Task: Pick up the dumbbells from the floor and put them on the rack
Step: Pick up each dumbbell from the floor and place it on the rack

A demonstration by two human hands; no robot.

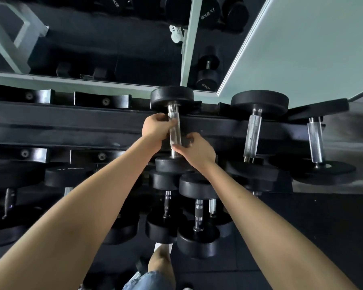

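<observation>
Dumbbell (175,130) spans the rack's (71,118) top tier, near the middle. Left grip (155,127) and right grip (194,147) both clasp its steel bar. It looks heavy and rigid, and the bar between the heads seems the safest hold.

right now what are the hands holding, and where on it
Both hands hold one dumbbell by its chrome handle. The left hand grips the far half. The right hand grips the near end, beside the near head.
</observation>
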